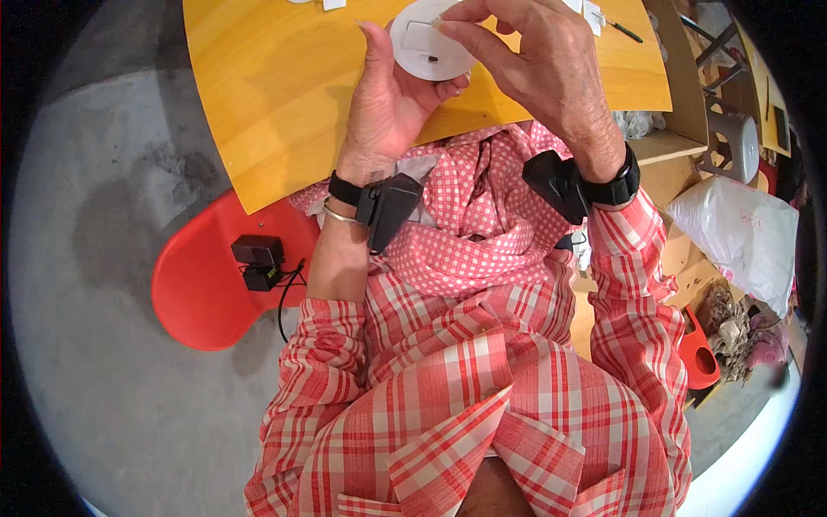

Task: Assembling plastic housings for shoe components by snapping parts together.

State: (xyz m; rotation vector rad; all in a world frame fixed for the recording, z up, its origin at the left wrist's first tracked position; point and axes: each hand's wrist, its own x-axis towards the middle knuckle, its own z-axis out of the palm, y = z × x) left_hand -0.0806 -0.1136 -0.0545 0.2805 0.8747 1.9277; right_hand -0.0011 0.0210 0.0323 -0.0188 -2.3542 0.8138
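Observation:
A white round disc (416, 60), with a thin rectangular outline and a small dark spot on its face, is held above the table's near part. My left hand (388, 108) supports it from below and from the left, thumb up beside the rim and fingers curled under it. Over the disc's upper right, my right hand (551, 73) has its thumb and forefinger pinched together against the face. Whatever lies between those fingertips is too small or too covered to make out. Black straps with dark devices sit on both my wrists.
The yellow wooden table (276, 112) carries small white pieces (593, 15) and a black pen (624, 33). A red stool (189, 284) at left holds a black box-shaped device (258, 258) with a cable. On the right are an open cardboard box (680, 129) and a white plastic bag (741, 233).

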